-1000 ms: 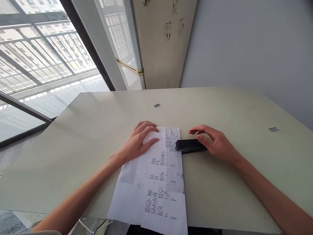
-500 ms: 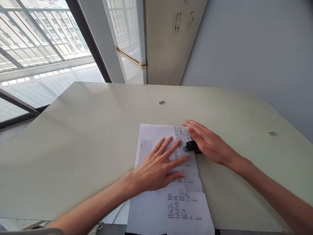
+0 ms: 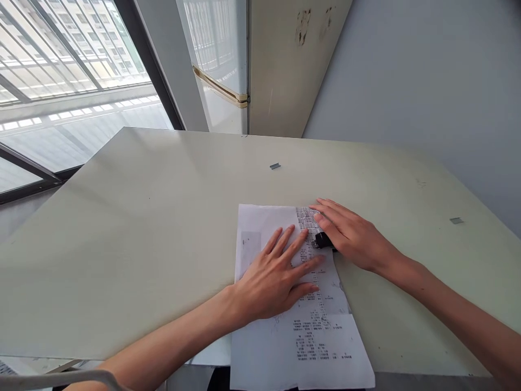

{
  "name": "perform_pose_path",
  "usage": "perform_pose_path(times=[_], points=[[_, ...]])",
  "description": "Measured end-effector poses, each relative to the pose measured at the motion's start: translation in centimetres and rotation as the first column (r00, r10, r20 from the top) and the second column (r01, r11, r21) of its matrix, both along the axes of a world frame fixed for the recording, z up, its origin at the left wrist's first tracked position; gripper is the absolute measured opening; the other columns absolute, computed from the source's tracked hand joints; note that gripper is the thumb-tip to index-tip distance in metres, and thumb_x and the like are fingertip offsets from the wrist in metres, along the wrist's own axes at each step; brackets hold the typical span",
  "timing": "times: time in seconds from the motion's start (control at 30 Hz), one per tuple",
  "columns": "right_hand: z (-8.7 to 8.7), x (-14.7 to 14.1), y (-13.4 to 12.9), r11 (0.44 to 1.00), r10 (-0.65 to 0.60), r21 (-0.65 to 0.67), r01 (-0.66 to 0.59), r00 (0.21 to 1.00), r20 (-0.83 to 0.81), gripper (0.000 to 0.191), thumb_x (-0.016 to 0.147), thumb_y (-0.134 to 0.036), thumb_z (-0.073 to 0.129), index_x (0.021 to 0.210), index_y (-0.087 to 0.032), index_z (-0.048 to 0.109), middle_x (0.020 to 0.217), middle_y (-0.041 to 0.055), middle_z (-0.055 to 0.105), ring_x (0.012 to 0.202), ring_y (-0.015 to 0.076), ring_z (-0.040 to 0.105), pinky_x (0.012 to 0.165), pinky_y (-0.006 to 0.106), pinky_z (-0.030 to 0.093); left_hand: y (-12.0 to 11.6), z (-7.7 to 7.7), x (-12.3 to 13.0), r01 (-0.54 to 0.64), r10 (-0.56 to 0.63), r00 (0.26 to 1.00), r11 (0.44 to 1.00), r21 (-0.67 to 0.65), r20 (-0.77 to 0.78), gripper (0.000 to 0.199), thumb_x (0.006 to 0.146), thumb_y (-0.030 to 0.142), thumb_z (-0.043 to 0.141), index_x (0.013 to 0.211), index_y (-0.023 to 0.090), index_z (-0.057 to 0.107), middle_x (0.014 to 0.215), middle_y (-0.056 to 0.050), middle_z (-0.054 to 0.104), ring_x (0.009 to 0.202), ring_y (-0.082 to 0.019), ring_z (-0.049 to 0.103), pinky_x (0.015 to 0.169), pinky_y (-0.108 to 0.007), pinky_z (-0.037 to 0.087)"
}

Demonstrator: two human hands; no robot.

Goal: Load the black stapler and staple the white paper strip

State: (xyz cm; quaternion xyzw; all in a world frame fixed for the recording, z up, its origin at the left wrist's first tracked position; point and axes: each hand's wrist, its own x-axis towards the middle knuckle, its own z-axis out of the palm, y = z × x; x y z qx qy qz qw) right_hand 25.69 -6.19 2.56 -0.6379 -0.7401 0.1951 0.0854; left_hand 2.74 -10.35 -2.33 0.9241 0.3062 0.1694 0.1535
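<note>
A printed sheet of paper (image 3: 260,347) lies on the table and reaches over its front edge. My left hand (image 3: 274,277) rests flat on it with the fingers spread. At the sheet's upper right edge is a black stapler (image 3: 324,240), its nose over the printed text. My right hand (image 3: 352,236) is on top of the stapler, palm over its body and fingers reaching past it toward the far edge of the sheet. Most of the stapler is hidden under this hand. Rows of staple-like marks (image 3: 306,219) cover the sheet's upper right part.
The pale table (image 3: 134,233) spreads out on both sides. A short strip of staples (image 3: 275,166) lies beyond the paper, and a similar grey strip (image 3: 456,220) lies far right. A fridge (image 3: 293,70) and a window (image 3: 73,60) stand behind. A grey cable (image 3: 61,378) crosses the lower left.
The view has shifted slightly, so the paper and both hands appear a little farther right. Against the sheet, hands and stapler keep nearly the same places.
</note>
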Motion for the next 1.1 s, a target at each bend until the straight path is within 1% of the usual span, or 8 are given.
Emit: perform_pose_path(times=[0.17,0.33,0.43,0.5,0.57,0.7,0.87,1.1], points=[[-0.01,-0.2,-0.12,1.0,-0.021,-0.013,0.021,0.999,0.03,0.058,0.111,-0.055,0.027,0.152,-0.03,0.059,0.167,0.0006,0.048,0.158,0.0281,0.038,0.126,0.054,0.04,-0.27,0.03,0.3,-0.021,0.021,1.0,1.0,-0.004,-0.005,0.051,0.11,0.05,0.048,0.157,0.03,0.05,0.179,-0.009,0.015,0.164,-0.036,0.009,0.133,-0.062,0.019],[0.04,-0.55,-0.1,0.999,-0.008,0.032,0.005,0.997,0.078,0.054,0.111,-0.049,0.029,0.148,-0.028,0.063,0.164,0.0018,0.052,0.155,0.0299,0.044,0.123,0.051,0.045,-0.46,0.04,0.6,-0.027,0.027,0.999,1.0,-0.012,-0.026,0.052,0.11,0.051,0.048,0.157,0.028,0.051,0.178,-0.011,0.017,0.164,-0.037,0.009,0.133,-0.062,0.019],[0.02,-0.61,-0.02,0.998,0.004,0.057,-0.01,0.995,0.103,0.053,0.11,-0.045,0.031,0.147,-0.026,0.063,0.163,0.0034,0.053,0.154,0.0302,0.045,0.123,0.052,0.045,-0.4,0.03,0.61,-0.022,0.022,0.999,1.0,-0.012,-0.038,0.053,0.11,0.05,0.047,0.157,0.027,0.051,0.178,-0.013,0.017,0.164,-0.038,0.008,0.133,-0.062,0.019],[0.01,-0.49,0.01,0.998,0.01,0.054,-0.015,0.996,0.09,0.053,0.11,-0.045,0.03,0.148,-0.026,0.062,0.163,0.0037,0.053,0.154,0.03,0.045,0.123,0.053,0.044,-0.38,-0.01,0.53,-0.023,0.023,0.999,1.0,-0.006,-0.035,0.052,0.111,0.051,0.046,0.157,0.027,0.051,0.178,-0.012,0.018,0.164,-0.038,0.008,0.133,-0.062,0.02],[0.05,-0.31,0.02,1.0,0.006,0.031,-0.008,0.998,0.058,0.055,0.111,-0.047,0.028,0.149,-0.026,0.061,0.163,0.0027,0.053,0.154,0.0293,0.045,0.123,0.053,0.044,-0.42,-0.1,0.41,-0.029,0.029,0.999,1.0,-0.001,-0.02,0.051,0.111,0.051,0.046,0.157,0.029,0.051,0.178,-0.009,0.018,0.164,-0.036,0.009,0.133,-0.062,0.02],[0.24,-0.12,0.04,1.0,0.007,0.006,-0.007,1.0,0.025,0.056,0.111,-0.049,0.026,0.149,-0.027,0.061,0.162,0.0016,0.054,0.155,0.029,0.044,0.125,0.053,0.042,-0.54,-0.26,0.25,-0.036,0.036,0.999,0.999,0.005,-0.001,0.051,0.11,0.05,0.048,0.158,0.031,0.05,0.179,-0.005,0.014,0.164,-0.035,0.008,0.133,-0.061,0.02],[0.47,-0.35,0.02,1.0,0.009,0.002,-0.009,1.0,0.03,0.056,0.11,-0.048,0.027,0.148,-0.025,0.062,0.162,0.0023,0.054,0.155,0.0282,0.044,0.126,0.052,0.04,-0.51,-0.06,0.38,-0.036,0.036,0.999,0.999,-0.001,-0.013,0.051,0.11,0.05,0.049,0.157,0.031,0.05,0.179,-0.005,0.015,0.164,-0.035,0.009,0.134,-0.06,0.02],[0.52,-0.31,-0.08,1.0,0.01,0.006,-0.01,1.0,0.02,0.056,0.11,-0.049,0.026,0.146,-0.027,0.062,0.161,0.002,0.056,0.153,0.0291,0.046,0.123,0.052,0.043,-0.5,-0.25,0.6,-0.038,0.038,0.999,0.999,-0.011,-0.019,0.053,0.111,0.052,0.046,0.158,0.028,0.051,0.179,-0.008,0.013,0.164,-0.037,0.008,0.134,-0.061,0.018]])
